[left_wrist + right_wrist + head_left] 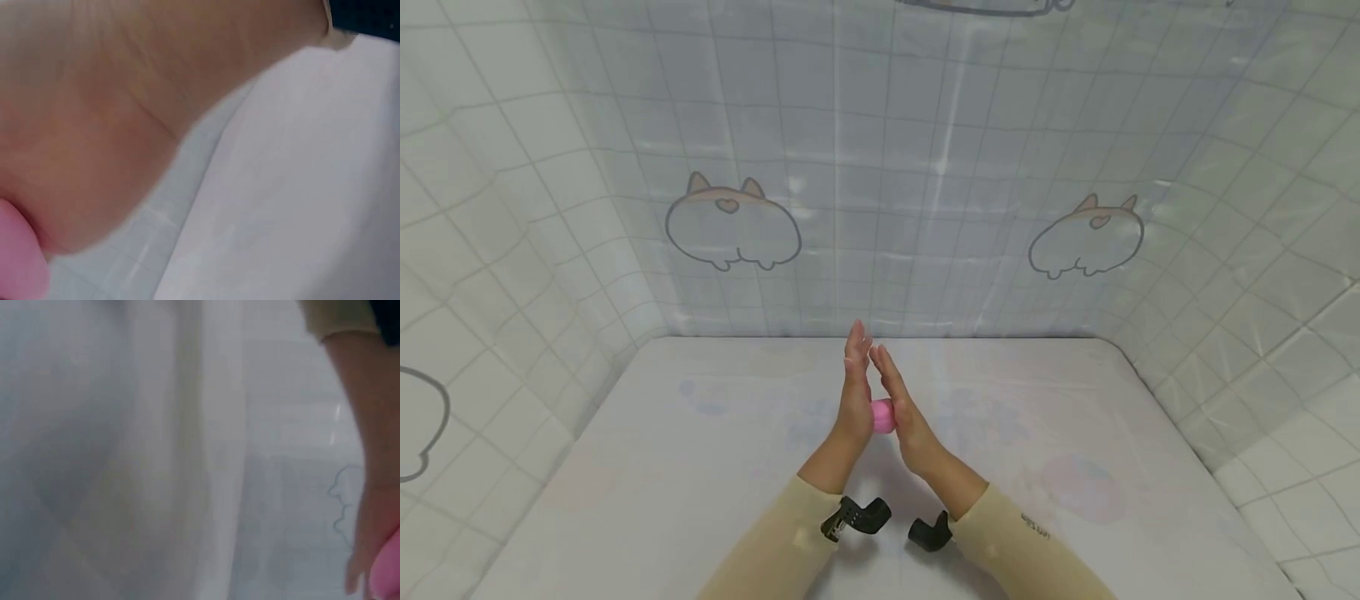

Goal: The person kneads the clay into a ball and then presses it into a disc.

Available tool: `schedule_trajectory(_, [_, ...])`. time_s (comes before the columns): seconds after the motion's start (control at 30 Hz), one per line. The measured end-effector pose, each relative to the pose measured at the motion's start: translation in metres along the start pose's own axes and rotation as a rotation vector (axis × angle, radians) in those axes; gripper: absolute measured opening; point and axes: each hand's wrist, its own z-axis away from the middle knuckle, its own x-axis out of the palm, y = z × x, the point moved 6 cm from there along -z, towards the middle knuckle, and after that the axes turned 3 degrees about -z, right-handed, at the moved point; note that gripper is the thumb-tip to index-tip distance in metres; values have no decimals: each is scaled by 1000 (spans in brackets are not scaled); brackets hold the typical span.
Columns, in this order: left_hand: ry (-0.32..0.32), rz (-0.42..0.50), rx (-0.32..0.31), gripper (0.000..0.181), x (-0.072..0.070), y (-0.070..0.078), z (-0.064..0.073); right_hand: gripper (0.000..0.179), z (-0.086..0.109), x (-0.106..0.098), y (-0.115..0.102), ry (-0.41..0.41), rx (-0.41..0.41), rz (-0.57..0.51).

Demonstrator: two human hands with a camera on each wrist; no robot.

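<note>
A small pink lump (883, 416), rounded and smooth like soft clay, sits pressed between two palms in the head view. My left hand (856, 398) lies against its left side with the fingers straight and pointing away. On the other side my right hand (910, 417) presses it with its palm, fingers also straight. The fingertips of both hands lean close together above the lump. In the left wrist view the pink lump (20, 256) shows at the heel of the palm. The right wrist view catches part of the pink lump (387, 569) at the lower right edge.
Below the hands spreads a white table (700, 467) with faint coloured patches. A grid-patterned curtain (887, 167) with corgi drawings hangs behind it and along both sides. Black wrist mounts (867, 517) sit on the cream sleeves (782, 542).
</note>
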Motion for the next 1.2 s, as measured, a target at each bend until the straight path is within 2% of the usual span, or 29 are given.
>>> schedule_trajectory(0.17, [-27,-31,-14,91,0,-4,0,81,-1,-1,-8,25,-38,-24])
schedule_trajectory(0.33, [-129,-80,-104,90,9,-14,7,84,-1,-8,-11,91,-28,-25])
schedule_trajectory(0.5, [-239,-35,-179,92,21,-21,17,85,-5,-18,-13,197,15,71])
schedule_trajectory(0.7, [-330,28,-171,92,31,-15,25,87,-7,-31,-1,306,145,210])
schedule_trajectory(0.8, [-351,93,-183,92,33,-10,28,90,-6,-36,6,333,206,229])
schedule_trajectory(0.9, [-360,147,-186,88,34,-5,31,92,-5,-39,11,332,235,233])
schedule_trajectory(1.1, [-368,224,-143,87,35,4,34,93,-2,-42,16,309,264,229])
schedule_trajectory(1.2, [-345,236,-114,87,33,6,33,92,1,-38,21,273,270,225])
